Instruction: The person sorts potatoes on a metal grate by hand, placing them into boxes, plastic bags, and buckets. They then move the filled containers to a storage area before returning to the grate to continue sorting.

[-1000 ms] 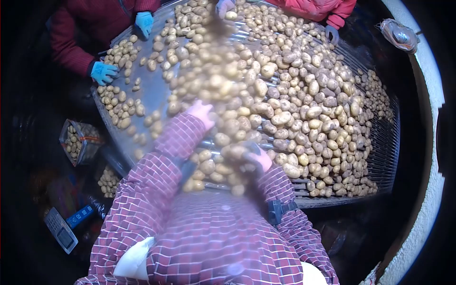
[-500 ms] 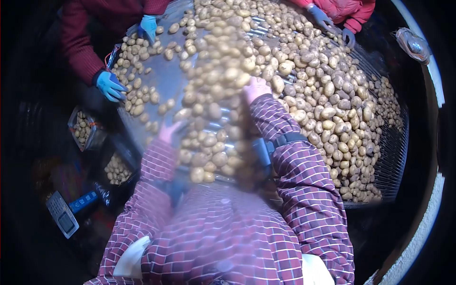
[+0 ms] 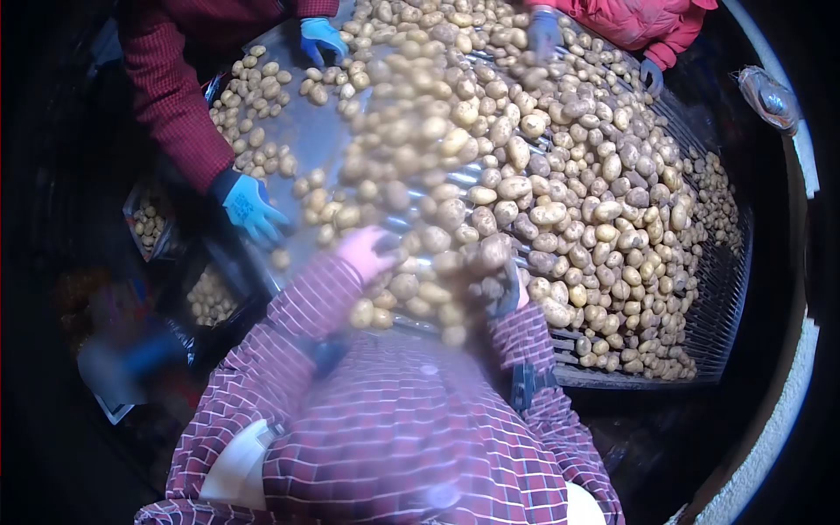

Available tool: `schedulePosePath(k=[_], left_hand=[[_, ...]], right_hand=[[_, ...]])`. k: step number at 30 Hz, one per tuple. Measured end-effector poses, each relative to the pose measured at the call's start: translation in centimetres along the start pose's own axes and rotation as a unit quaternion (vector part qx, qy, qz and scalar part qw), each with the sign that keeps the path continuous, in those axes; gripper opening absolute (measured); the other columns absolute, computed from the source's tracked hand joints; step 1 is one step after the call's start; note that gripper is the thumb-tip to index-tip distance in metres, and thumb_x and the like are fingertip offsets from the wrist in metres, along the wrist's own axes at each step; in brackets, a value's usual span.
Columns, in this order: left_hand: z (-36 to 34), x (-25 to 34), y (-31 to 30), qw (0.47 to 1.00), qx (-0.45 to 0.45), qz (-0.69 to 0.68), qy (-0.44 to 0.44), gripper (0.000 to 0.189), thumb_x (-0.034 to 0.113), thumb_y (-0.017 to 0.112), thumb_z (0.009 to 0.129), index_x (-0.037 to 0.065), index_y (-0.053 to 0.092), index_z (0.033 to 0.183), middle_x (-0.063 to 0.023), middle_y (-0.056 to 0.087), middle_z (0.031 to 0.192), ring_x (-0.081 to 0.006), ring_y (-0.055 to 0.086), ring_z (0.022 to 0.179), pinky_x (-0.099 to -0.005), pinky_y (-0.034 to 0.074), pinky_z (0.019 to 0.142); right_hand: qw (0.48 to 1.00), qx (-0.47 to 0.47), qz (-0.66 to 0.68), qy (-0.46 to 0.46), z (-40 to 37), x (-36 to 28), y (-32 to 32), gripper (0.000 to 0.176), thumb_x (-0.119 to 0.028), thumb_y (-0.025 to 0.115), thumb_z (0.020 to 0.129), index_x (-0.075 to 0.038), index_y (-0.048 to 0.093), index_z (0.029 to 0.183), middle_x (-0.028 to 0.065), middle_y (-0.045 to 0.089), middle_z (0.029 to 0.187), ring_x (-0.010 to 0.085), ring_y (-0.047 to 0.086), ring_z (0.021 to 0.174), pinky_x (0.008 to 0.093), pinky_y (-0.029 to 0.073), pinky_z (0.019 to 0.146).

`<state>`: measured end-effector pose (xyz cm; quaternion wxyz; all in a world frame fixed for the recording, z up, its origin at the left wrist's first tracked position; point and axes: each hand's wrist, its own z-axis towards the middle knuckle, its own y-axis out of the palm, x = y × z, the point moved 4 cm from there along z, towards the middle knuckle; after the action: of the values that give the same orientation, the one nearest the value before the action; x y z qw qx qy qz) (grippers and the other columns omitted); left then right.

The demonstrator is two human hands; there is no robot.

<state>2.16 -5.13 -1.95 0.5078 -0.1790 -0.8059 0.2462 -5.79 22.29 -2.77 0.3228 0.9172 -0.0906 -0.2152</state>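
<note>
- A maroon plaid garment with pale grid lines (image 3: 394, 420) covers the person's torso and arms; a dark band (image 3: 523, 385) sits around the right wrist.
- The person's right hand (image 3: 516, 291) is among the potatoes at the near edge, beside a brown, rounded potato (image 3: 494, 251); blur hides the fingers, so I cannot tell whether it grips anything.
- The left hand (image 3: 367, 252) has its fingers bent over the potatoes in front of it; whether one is held, I cannot tell.
- Yellow-tan, oval potatoes (image 3: 549, 213) lie between and beyond both hands, heaped most thickly to the right.
- Beneath them is a sorting table of dark metal bars (image 3: 719, 306), with a smooth bluish-grey sheet (image 3: 319, 136) at left.
- Farther left, a co-worker's bright blue glove (image 3: 249, 208) is at the table's edge, below a dark red knitted sleeve (image 3: 179, 131).
- At the far side, another co-worker's greyish-blue glove (image 3: 544, 37) is over potatoes, blurred, beneath a pinkish-red padded jacket (image 3: 626, 22).
</note>
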Motion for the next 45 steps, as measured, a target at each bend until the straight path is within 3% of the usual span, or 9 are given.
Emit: schedulePosePath(k=[4, 11, 20, 26, 30, 32, 35, 39, 45], left_hand=[[3.8, -3.4, -4.2, 0.974, 0.213, 0.080, 0.000, 0.023, 0.013, 0.068, 0.078, 0.006, 0.069, 0.100, -0.0134, 0.068, 0.098, -0.0255, 0.066, 0.092, -0.0342, 0.052, 0.082], [4.2, -0.2, -1.6, 0.940, -0.134, 0.314, 0.006, 0.029, 0.015, 0.054, 0.089, 0.013, 0.060, 0.117, -0.0164, 0.055, 0.127, -0.0320, 0.058, 0.113, -0.0420, 0.048, 0.095], [4.5, -2.0, -2.4, 0.925, -0.136, 0.352, -0.031, 0.046, 0.018, 0.071, 0.074, 0.005, 0.056, 0.117, -0.0215, 0.052, 0.124, -0.0351, 0.060, 0.106, -0.0423, 0.050, 0.091], [-4.4, -7.5, -4.8, 0.961, 0.125, -0.235, 0.074, 0.034, 0.016, 0.065, 0.080, 0.001, 0.058, 0.110, -0.0083, 0.063, 0.099, -0.0202, 0.063, 0.087, -0.0312, 0.051, 0.080], [-11.3, -7.3, -3.2, 0.671, 0.065, -0.735, -0.074, 0.028, 0.012, 0.055, 0.092, 0.001, 0.057, 0.117, -0.0076, 0.062, 0.105, -0.0190, 0.063, 0.088, -0.0302, 0.054, 0.076], [-11.0, -7.3, -2.3, 0.819, 0.136, -0.558, -0.005, 0.028, 0.013, 0.054, 0.093, 0.001, 0.056, 0.119, -0.0080, 0.062, 0.106, -0.0193, 0.064, 0.089, -0.0309, 0.055, 0.075], [-10.2, -1.3, -2.1, 0.752, 0.057, -0.656, -0.019, 0.038, 0.007, 0.058, 0.091, 0.002, 0.049, 0.127, -0.0106, 0.057, 0.119, -0.0220, 0.061, 0.102, -0.0330, 0.053, 0.088], [-7.7, 8.3, 1.2, 0.939, 0.124, -0.242, 0.210, 0.054, 0.005, 0.065, 0.078, 0.006, 0.047, 0.130, -0.0122, 0.048, 0.130, -0.0265, 0.049, 0.119, -0.0396, 0.043, 0.100], [-7.5, 19.8, 9.1, 0.821, 0.127, 0.110, 0.545, 0.039, 0.015, 0.068, 0.069, 0.009, 0.060, 0.107, -0.0201, 0.051, 0.125, -0.0410, 0.049, 0.115, -0.0533, 0.040, 0.092]], right_hand=[[0.994, -0.066, 0.089, 0.018, -0.7, 1.4, -3.5, 0.045, -0.038, 0.057, 0.093, -0.008, 0.054, 0.126, 0.0128, 0.057, 0.119, 0.0287, 0.056, 0.109, 0.0410, 0.050, 0.090], [0.999, 0.022, 0.049, 0.005, -0.6, 1.7, -2.6, 0.042, -0.035, 0.055, 0.094, -0.006, 0.055, 0.125, 0.0121, 0.058, 0.119, 0.0287, 0.056, 0.108, 0.0408, 0.048, 0.092], [0.937, -0.206, 0.264, 0.101, -3.3, 2.2, 6.3, 0.039, -0.031, 0.060, 0.092, -0.006, 0.058, 0.121, 0.0110, 0.060, 0.115, 0.0266, 0.055, 0.111, 0.0422, 0.048, 0.094], [0.995, -0.094, 0.008, 0.024, -1.7, 1.8, 4.6, 0.042, -0.034, 0.062, 0.089, -0.006, 0.058, 0.120, 0.0088, 0.061, 0.114, 0.0263, 0.058, 0.104, 0.0407, 0.048, 0.092], [0.989, -0.076, -0.129, -0.013, -0.9, 2.3, 5.1, 0.049, -0.037, 0.057, 0.091, -0.007, 0.053, 0.130, 0.0099, 0.061, 0.116, 0.0253, 0.058, 0.105, 0.0387, 0.048, 0.092], [0.980, -0.169, -0.104, 0.022, -1.5, 2.9, 7.4, 0.045, -0.035, 0.057, 0.091, -0.007, 0.056, 0.126, 0.0094, 0.062, 0.110, 0.0228, 0.059, 0.099, 0.0362, 0.049, 0.088], [0.994, -0.090, -0.031, 0.061, -1.9, 4.8, 9.5, 0.040, -0.034, 0.056, 0.093, -0.006, 0.055, 0.121, 0.0108, 0.061, 0.109, 0.0228, 0.060, 0.091, 0.0340, 0.053, 0.078], [0.974, -0.194, 0.109, -0.031, 0.2, 6.5, 7.7, 0.022, -0.027, 0.048, 0.096, -0.009, 0.059, 0.104, 0.0077, 0.061, 0.097, 0.0206, 0.060, 0.085, 0.0313, 0.052, 0.068], [0.959, -0.139, 0.185, -0.166, -3.3, 5.4, 3.5, 0.023, -0.028, 0.046, 0.097, -0.009, 0.059, 0.104, 0.0074, 0.061, 0.097, 0.0207, 0.060, 0.084, 0.0320, 0.051, 0.066]])
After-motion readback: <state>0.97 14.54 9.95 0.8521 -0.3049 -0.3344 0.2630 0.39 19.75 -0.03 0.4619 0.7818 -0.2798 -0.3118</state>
